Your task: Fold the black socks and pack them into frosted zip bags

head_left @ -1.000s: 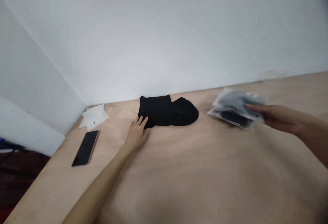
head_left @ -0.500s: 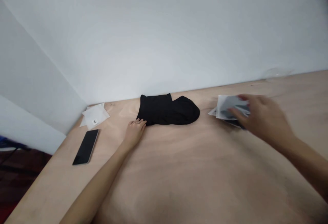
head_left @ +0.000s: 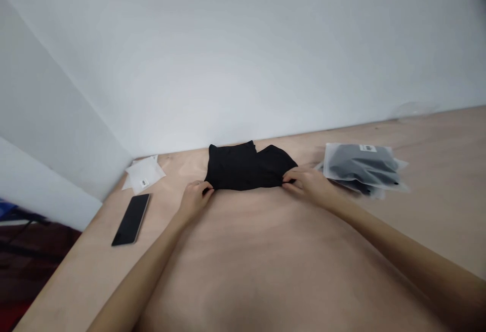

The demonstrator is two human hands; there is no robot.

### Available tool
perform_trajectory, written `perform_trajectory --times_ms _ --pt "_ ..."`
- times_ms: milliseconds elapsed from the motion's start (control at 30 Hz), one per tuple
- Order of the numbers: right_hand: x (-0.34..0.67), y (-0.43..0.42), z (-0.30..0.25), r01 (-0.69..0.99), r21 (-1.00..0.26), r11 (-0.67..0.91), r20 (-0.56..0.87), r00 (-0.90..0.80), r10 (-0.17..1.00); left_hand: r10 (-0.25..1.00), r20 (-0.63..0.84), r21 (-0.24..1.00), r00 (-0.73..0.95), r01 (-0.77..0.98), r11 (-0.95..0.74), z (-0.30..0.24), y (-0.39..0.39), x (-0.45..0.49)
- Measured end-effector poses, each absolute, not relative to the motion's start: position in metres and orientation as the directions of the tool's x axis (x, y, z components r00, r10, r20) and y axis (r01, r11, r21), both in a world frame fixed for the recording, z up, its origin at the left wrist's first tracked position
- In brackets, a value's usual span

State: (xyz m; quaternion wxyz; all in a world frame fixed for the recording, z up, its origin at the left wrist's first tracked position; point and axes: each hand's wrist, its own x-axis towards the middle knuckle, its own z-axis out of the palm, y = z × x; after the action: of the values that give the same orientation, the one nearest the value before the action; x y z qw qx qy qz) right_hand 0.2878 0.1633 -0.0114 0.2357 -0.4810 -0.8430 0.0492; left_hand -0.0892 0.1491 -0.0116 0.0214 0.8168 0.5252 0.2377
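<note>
A black sock [head_left: 246,166] lies flat on the wooden table [head_left: 266,261], close to the white wall. My left hand [head_left: 194,200] pinches its near left corner, at the cuff end. My right hand [head_left: 308,183] pinches the near right edge, at the toe end. Both hands rest low on the table with fingers closed on the fabric.
A stack of frosted plastic bags with dark socks inside [head_left: 362,167] lies to the right of my right hand. Two flat white bags [head_left: 144,174] sit at the back left corner. A black phone [head_left: 131,219] lies face up near the table's left edge.
My right hand set the bagged socks down on the stack and moved left to the black sock's toe end. My left hand closed from flat into a pinch on the cuff corner.
</note>
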Motion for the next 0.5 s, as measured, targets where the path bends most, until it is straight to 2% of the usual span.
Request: perform_trajectory --times_ms 233,500 --pt "0.296 0.162 -0.005 0.773 -0.44 0.457 0.272 -0.37 0.888 0.86 0.356 0.33 0.365 0.812 -0.481 -0.003 0.15 -0.102" --pt "0.293 0.16 -0.009 0.772 -0.436 0.464 0.243 -0.395 0.886 0.865 0.354 0.334 0.355 0.816 -0.472 -0.009 0.15 -0.101"
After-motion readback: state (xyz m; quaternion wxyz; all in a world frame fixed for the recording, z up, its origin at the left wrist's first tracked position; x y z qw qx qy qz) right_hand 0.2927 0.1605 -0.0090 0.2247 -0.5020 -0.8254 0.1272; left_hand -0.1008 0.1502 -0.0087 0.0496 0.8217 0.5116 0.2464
